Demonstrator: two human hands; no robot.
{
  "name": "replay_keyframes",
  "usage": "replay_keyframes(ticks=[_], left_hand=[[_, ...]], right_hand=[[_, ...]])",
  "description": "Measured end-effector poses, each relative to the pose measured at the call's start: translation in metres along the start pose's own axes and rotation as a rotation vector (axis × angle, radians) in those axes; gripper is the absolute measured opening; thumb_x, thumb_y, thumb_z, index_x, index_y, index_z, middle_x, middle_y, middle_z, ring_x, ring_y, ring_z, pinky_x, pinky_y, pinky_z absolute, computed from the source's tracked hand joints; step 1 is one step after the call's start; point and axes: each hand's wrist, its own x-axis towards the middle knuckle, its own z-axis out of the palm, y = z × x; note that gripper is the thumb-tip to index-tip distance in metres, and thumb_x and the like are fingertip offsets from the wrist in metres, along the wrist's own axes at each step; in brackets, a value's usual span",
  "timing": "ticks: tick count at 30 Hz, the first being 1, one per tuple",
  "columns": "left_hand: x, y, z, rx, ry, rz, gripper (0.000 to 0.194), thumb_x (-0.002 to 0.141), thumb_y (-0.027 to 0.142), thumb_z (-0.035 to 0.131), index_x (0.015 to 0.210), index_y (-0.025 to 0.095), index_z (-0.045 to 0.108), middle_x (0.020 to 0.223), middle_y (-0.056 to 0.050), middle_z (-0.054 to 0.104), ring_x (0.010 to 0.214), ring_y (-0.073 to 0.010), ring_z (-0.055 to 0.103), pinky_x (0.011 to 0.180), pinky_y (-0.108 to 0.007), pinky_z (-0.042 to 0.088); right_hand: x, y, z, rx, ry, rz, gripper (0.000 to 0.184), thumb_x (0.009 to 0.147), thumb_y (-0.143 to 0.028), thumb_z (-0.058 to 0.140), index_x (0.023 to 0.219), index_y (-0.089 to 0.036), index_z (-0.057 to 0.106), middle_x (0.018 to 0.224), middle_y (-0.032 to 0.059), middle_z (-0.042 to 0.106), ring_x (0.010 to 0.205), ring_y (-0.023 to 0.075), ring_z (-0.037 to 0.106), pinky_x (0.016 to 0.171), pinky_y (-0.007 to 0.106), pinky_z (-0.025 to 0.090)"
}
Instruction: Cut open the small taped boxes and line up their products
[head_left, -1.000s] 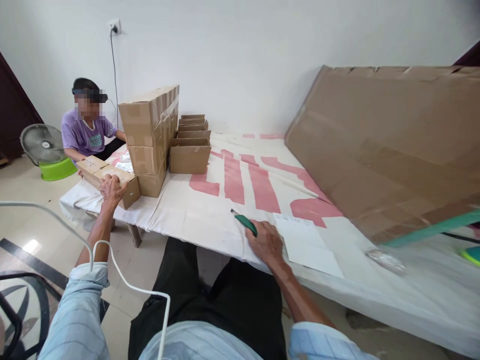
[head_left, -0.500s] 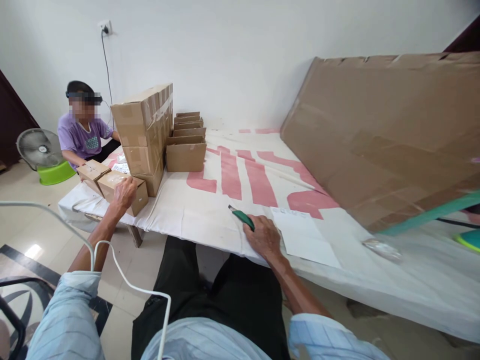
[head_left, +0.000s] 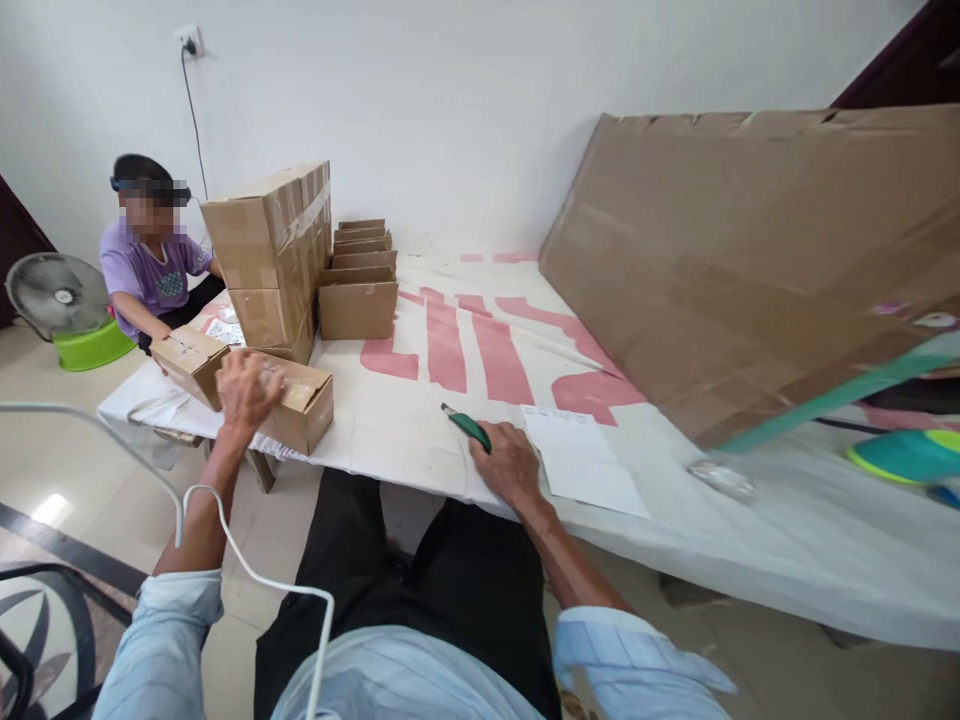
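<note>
My left hand (head_left: 246,392) is at the left end of a small cardboard box (head_left: 309,410), its fingers bent over that end; part of the grip is hidden. The box is closed, with clear tape on top, and lies near the table's front edge. My right hand (head_left: 508,462) rests on the cloth-covered table, closed round a green utility knife (head_left: 471,430) whose tip points away to the left. Just right of this hand lies a white sheet of paper (head_left: 581,460). Another small cardboard box (head_left: 191,365) sits left of my left hand, with a co-worker's hand near it.
Stacked taped cartons (head_left: 262,250) stand behind the small boxes, beside a row of open cartons (head_left: 358,308). A large cardboard sheet (head_left: 735,260) leans at the right. A co-worker (head_left: 157,265) sits at the far left near a fan (head_left: 64,297). A white cable (head_left: 262,575) hangs before me.
The small box has moved right along the table, away from the other box. My left hand has gone from its top to its left end. The view has shifted slightly right.
</note>
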Motion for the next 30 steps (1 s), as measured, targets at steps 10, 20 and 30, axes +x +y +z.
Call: replay_keyframes(ticks=[10, 20, 30], left_hand=[[0.016, -0.068, 0.027, -0.202, 0.161, -0.364, 0.054, 0.091, 0.042, 0.07, 0.137, 0.014, 0.064, 0.143, -0.021, 0.061, 0.144, -0.0388, 0.051, 0.126, -0.053, 0.041], [0.002, -0.049, 0.034, -0.205, 0.044, -0.228, 0.037, 0.103, 0.036, 0.049, 0.126, 0.019, 0.072, 0.145, -0.016, 0.068, 0.145, -0.0308, 0.053, 0.129, -0.045, 0.038], [-0.025, 0.021, 0.029, -0.162, 0.008, -0.189, 0.035, 0.104, 0.04, 0.054, 0.126, 0.02, 0.073, 0.145, -0.018, 0.065, 0.134, -0.0394, 0.058, 0.114, -0.056, 0.048]], right_hand=[[0.003, -0.005, -0.004, 0.011, 0.007, 0.014, 0.031, 0.095, -0.025, 0.054, 0.118, -0.018, 0.074, 0.102, 0.0127, 0.068, 0.097, 0.0295, 0.054, 0.088, 0.041, 0.045], [0.004, -0.005, -0.003, 0.005, -0.003, 0.016, 0.032, 0.096, -0.024, 0.055, 0.12, -0.016, 0.073, 0.104, 0.0138, 0.069, 0.1, 0.0298, 0.055, 0.09, 0.041, 0.045], [0.006, -0.005, -0.006, 0.004, -0.05, 0.015, 0.03, 0.098, -0.025, 0.055, 0.121, -0.017, 0.072, 0.107, 0.0137, 0.068, 0.1, 0.0295, 0.054, 0.09, 0.039, 0.043]])
